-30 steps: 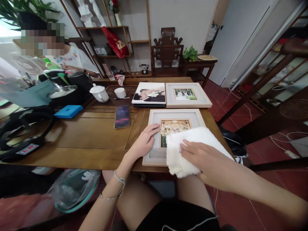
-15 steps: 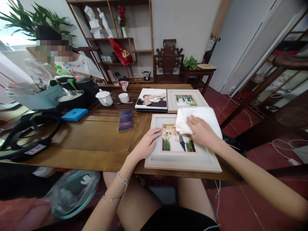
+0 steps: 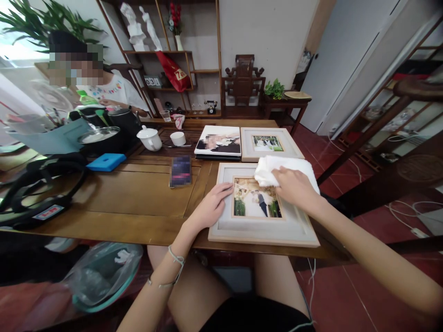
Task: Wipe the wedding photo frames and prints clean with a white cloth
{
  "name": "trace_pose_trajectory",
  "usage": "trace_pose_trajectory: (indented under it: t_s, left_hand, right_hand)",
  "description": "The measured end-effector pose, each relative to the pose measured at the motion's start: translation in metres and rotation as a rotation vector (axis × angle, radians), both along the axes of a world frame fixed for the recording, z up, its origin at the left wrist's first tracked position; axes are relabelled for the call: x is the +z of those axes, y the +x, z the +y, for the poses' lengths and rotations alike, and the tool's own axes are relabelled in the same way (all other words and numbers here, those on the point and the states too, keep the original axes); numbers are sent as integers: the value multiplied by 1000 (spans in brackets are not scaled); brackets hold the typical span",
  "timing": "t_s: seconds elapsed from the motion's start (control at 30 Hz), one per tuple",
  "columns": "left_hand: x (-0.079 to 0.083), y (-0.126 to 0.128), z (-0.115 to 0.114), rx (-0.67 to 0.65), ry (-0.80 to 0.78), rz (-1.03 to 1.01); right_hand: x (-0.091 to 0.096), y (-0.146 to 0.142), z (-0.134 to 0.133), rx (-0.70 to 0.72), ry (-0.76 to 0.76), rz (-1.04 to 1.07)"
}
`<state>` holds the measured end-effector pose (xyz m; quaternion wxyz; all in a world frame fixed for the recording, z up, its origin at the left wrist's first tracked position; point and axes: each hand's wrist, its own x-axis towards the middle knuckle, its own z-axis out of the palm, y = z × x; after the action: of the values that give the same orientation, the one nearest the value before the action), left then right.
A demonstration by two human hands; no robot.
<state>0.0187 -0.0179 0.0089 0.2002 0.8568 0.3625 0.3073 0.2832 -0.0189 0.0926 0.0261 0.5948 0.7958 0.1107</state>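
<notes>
One square, pale wooden picture frame [image 3: 258, 198] lies at the front edge of the brown wooden table [image 3: 145, 193]; a second pale wooden frame [image 3: 268, 143] lies just behind it, two in all. The person's left hand [image 3: 215, 203] rests on the nearer one's left side, its grip apart. The right hand [image 3: 294, 186], its grip clamped on one folded white cloth [image 3: 284, 165], is over the same frame's far right corner.

Wooden table [image 3: 138, 193] bears a framed photo [image 3: 258, 203]; beyond it, a second frame [image 3: 271, 144]; left of it, a blue block [image 3: 105, 162].
</notes>
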Motion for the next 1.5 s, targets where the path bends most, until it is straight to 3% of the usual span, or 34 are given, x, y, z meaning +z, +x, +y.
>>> trace_pose_trajectory:
  t_s: [0.17, 0.37, 0.5, 0.67, 1.0, 1.13, 1.33, 1.4, 1.5]
  left_hand:
    - [-1, 0, 0, 14, 14, 10]
    - [-1, 2, 0, 49, 21, 47]
    - [1, 2, -2, 83, 3, 66]
    - [2, 3, -2, 64, 15, 55]
    - [-5, 1, 1, 19, 3, -42]
    - [-4, 0, 0, 19, 11, -35]
    - [-5, 1, 0, 23, 19, -41]
    - [-5, 1, 0, 22, 20, -50]
    - [-4, 0, 0, 6, 16, -45]
  right_hand:
    - [-6, -11, 30, 86, 47, 42]
    - [-7, -63, 36, 376, 6, 114]
    - [-17, -90, 45, 488, 51, 130]
    - [-30, -79, 50, 493, 41, 99]
    - [-18, 18, 23, 50, 114, -17]
    - [-10, 8, -6, 129, -13, -48]
    - [18, -33, -90, 338, -364, 74]
    - [18, -35, -95, 366, -356, 115]
    - [5, -27, -65, 279, -223, 107]
